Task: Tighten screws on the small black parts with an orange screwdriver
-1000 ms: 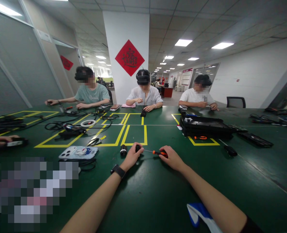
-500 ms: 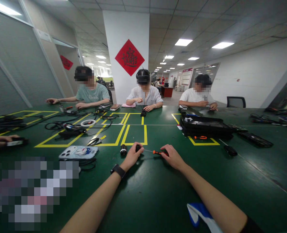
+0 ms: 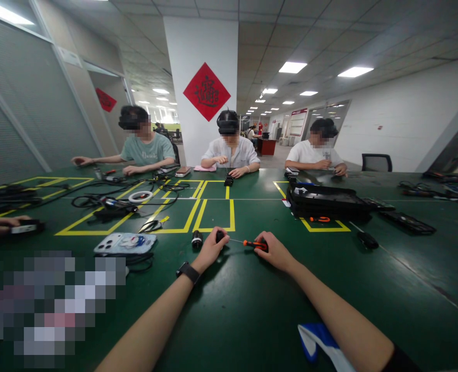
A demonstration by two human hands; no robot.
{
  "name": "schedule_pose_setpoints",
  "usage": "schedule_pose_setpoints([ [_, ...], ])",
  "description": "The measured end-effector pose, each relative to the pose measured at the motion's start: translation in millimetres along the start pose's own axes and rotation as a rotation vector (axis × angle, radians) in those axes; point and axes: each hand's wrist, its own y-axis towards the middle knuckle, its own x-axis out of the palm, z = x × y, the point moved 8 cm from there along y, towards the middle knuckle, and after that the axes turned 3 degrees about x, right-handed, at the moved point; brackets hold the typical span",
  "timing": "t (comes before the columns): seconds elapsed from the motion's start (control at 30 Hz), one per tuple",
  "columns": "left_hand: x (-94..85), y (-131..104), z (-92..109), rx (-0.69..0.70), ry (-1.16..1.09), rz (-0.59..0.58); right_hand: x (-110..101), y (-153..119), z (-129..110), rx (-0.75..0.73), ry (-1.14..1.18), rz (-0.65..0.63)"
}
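My right hand [image 3: 272, 251] is closed round the handle of an orange and black screwdriver [image 3: 251, 244], its thin shaft pointing left. The shaft reaches a small dark round part [image 3: 220, 236] that my left hand [image 3: 212, 245] grips with curled fingers. I cannot make out exactly how the tip meets that part. Just left of my left hand, a black cylinder with a pale band [image 3: 196, 239] stands on the green table [image 3: 229, 310]. A dark watch is on my left wrist.
Left of me lies a phone in a light blue case [image 3: 125, 244] with cables around it. Stacked black trays [image 3: 329, 200], an orange-handled tool [image 3: 319, 219] and a black-handled screwdriver [image 3: 367, 240] lie to the right. Blue-white cloth [image 3: 321, 343] is near my right forearm. Several people sit around the table.
My right fingers have shifted on the screwdriver, showing more of its orange and black handle. My left hand and the dark part stay in place.
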Motion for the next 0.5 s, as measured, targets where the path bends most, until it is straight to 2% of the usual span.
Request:
schedule_pose_setpoints([
  [0.13, -0.6, 1, 1, 0.027, 0.025, 0.007, 1, 1, -3, -0.026, -0.001, -0.042],
  [0.3, 1.3, 1, 1, 0.036, 0.015, -0.020, 2, 2, -15, -0.130, -0.034, -0.008],
  [0.5, 4.9, 0, 3, 0.037, -0.006, -0.066, 6, -1, -18, -0.128, -0.067, 0.024],
])
